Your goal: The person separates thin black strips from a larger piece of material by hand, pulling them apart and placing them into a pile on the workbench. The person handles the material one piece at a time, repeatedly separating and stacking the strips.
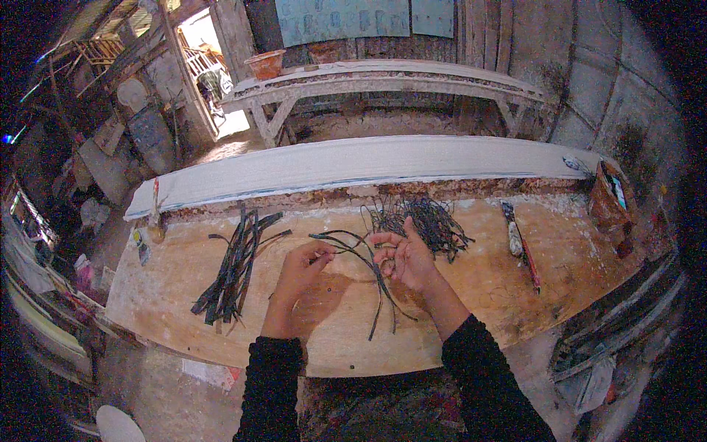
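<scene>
Above the wooden tabletop (486, 309), my left hand (298, 271) pinches the ends of several thin black strips (381, 283). These fan out to the right, cross one another and hang down between my hands. My right hand (409, 259) is on their other side, palm partly turned up, thumb raised and fingers apart near the strips; it grips nothing that I can see. A bundle of wider, flat black strips (234, 272) lies left of my left hand. Beyond my right hand sits a tangled heap of thin black strands (434, 221), partly covered by that hand.
A knife-like tool (512, 234) and a red pen-like stick (530, 269) lie on the right. A brown bag-like container (611, 195) stands at the right end. Along the back runs a raised white board (368, 162). Farther off, a bench (412, 79) carries an orange pot (265, 65).
</scene>
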Action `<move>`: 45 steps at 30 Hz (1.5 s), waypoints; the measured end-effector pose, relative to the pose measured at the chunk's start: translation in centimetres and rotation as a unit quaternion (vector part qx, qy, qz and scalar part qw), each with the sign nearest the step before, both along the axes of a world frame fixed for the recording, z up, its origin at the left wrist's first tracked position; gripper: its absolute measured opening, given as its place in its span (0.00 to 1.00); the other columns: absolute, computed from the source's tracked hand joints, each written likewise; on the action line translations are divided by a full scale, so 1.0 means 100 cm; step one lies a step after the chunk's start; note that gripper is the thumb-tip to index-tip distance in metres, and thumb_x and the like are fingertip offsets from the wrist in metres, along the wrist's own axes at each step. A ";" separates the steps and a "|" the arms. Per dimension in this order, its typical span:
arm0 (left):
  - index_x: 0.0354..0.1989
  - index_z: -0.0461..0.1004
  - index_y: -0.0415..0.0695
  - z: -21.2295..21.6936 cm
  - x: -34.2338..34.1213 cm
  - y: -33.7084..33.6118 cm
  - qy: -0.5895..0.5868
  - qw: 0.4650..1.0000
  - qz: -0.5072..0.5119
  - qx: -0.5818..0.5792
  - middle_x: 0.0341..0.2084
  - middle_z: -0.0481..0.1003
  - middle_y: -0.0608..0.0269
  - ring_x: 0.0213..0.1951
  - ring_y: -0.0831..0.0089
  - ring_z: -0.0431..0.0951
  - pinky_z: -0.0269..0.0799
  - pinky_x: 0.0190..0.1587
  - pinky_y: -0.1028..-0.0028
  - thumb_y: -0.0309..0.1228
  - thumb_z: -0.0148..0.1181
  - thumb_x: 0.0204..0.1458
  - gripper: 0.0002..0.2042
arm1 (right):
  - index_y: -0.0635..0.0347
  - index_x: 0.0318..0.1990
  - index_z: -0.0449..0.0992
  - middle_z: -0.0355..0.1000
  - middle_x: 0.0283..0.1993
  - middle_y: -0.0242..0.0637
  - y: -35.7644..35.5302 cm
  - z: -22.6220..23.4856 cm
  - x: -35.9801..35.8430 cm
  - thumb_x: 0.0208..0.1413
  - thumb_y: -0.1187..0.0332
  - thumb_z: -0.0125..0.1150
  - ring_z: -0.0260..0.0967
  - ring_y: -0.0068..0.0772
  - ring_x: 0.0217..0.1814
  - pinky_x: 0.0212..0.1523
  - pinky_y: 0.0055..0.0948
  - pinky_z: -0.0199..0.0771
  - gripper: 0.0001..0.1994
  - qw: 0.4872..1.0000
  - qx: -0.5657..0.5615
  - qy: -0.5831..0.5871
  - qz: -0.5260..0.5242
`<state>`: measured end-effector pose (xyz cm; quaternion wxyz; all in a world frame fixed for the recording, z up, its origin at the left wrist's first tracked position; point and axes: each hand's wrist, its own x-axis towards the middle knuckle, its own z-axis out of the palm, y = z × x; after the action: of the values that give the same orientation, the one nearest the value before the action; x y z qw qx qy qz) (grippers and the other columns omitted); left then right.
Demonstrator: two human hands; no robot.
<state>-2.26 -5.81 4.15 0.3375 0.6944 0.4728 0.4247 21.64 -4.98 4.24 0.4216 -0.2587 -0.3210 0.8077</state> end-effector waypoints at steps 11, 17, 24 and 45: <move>0.34 0.75 0.41 0.006 -0.007 0.000 0.074 0.991 0.065 0.092 0.31 0.76 0.59 0.34 0.70 0.76 0.70 0.35 0.74 0.26 0.57 0.48 0.05 | 0.59 0.43 0.71 0.70 0.26 0.30 -0.006 0.002 0.003 0.55 0.55 0.51 0.63 0.19 0.20 0.19 0.16 0.63 0.17 0.997 0.000 -0.001 -0.072; 0.33 0.75 0.43 -0.004 -0.022 0.013 0.079 0.983 0.131 0.098 0.29 0.76 0.59 0.33 0.68 0.76 0.70 0.34 0.73 0.27 0.57 0.48 0.06 | 0.58 0.42 0.71 0.71 0.29 0.30 -0.006 0.001 -0.002 0.50 0.67 0.59 0.66 0.17 0.24 0.22 0.13 0.65 0.12 0.994 0.038 -0.092 -0.047; 0.30 0.76 0.43 -0.013 -0.043 0.017 0.157 0.894 0.256 0.332 0.26 0.76 0.61 0.29 0.65 0.75 0.69 0.33 0.71 0.26 0.57 0.46 0.04 | 0.64 0.40 0.71 0.71 0.29 0.31 -0.023 0.014 -0.012 0.49 0.73 0.59 0.66 0.20 0.26 0.27 0.19 0.67 0.11 0.979 0.089 -0.184 0.005; 0.29 0.75 0.39 -0.041 -0.026 0.022 -0.089 0.955 0.274 0.062 0.21 0.72 0.62 0.27 0.75 0.71 0.66 0.30 0.75 0.26 0.60 0.45 0.05 | 0.56 0.35 0.69 0.70 0.29 0.32 -0.010 0.000 0.002 0.51 0.69 0.59 0.68 0.22 0.27 0.25 0.20 0.70 0.06 0.985 0.101 0.119 -0.073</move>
<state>-4.84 -3.60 0.03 0.2050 0.5169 0.5858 0.5896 21.81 -5.99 4.29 0.5382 -0.1395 -0.3285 0.7635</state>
